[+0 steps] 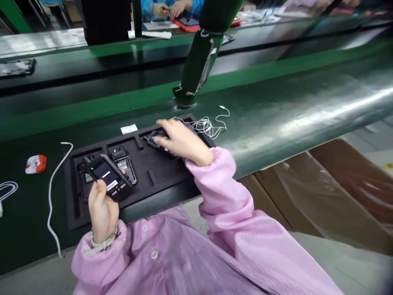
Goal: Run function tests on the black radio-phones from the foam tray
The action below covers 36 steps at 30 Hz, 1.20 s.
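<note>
My left hand [104, 211] is closed around a black two-way radio [107, 176] with a lit screen and a small green light, held tilted over the tray's left part. My right hand [181, 137] is over the tray's right half, thumb and fingers apart. Below its fingers another black two-way radio [156, 141] lies in the tray; whether they touch is unclear. The black foam tray [141, 190] also bears a radio with its back open [124, 166] in the middle compartment. One more black device [84, 186] sits at the left, partly hidden by the held radio.
A white cable [50, 196] runs along the tray's left side. Tangled white cable [208, 127] lies at its right back corner. An orange-and-white item [36, 164] and a paper slip [129, 129] lie nearby. A green post [196, 65] rises behind. Across the bench, a co-worker's hands [172, 9] are visible.
</note>
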{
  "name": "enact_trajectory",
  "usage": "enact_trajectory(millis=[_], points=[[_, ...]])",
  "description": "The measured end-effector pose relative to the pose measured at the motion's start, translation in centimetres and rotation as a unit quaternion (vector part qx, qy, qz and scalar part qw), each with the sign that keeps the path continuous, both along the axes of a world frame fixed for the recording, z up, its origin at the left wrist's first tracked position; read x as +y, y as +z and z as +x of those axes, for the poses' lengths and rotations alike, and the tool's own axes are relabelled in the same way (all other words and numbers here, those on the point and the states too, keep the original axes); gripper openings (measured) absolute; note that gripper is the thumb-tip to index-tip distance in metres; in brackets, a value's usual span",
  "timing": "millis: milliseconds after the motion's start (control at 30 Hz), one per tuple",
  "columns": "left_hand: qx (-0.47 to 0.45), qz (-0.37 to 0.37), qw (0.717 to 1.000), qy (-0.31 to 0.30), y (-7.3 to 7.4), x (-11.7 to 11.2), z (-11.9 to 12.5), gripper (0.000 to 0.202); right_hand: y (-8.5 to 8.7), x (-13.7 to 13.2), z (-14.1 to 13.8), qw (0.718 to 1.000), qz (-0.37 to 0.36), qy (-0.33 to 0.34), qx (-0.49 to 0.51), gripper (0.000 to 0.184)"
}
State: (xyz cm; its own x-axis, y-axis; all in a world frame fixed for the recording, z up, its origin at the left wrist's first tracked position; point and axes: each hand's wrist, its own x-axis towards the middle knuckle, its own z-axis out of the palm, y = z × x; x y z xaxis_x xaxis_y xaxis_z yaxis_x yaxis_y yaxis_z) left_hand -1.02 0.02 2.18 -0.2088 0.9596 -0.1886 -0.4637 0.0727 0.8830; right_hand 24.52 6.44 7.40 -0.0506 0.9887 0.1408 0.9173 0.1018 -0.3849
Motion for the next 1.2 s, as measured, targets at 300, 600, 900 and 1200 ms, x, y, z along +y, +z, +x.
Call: enact_trajectory(millis=[300, 600, 900, 1200], points=[[-0.097, -0.028, 0.994, -0.032, 0.4, -1.6, -1.3, 0.037, -5.3, -2.8, -3.1, 0.996, -0.027, -0.053, -0.064, 0.046], [-0.104, -0.055, 0.992, 0.038, 0.4, -4.7, -7.3, 0.036, -5.3, -4.8, -8.5, 0.989, -0.048, 0.137, 0.012, 0.075], [-0.126, -0.069, 0.989, 0.040, -0.1, -4.6, -7.4, 0.052, -6.0, -5.1, -11.2, 0.987, -0.087, 0.134, 0.018, 0.097], [-0.107, -0.058, 0.992, 0.032, -0.4, -4.3, -7.3, 0.036, -7.1, -5.9, -11.5, 0.993, -0.022, 0.110, 0.045, 0.095]])
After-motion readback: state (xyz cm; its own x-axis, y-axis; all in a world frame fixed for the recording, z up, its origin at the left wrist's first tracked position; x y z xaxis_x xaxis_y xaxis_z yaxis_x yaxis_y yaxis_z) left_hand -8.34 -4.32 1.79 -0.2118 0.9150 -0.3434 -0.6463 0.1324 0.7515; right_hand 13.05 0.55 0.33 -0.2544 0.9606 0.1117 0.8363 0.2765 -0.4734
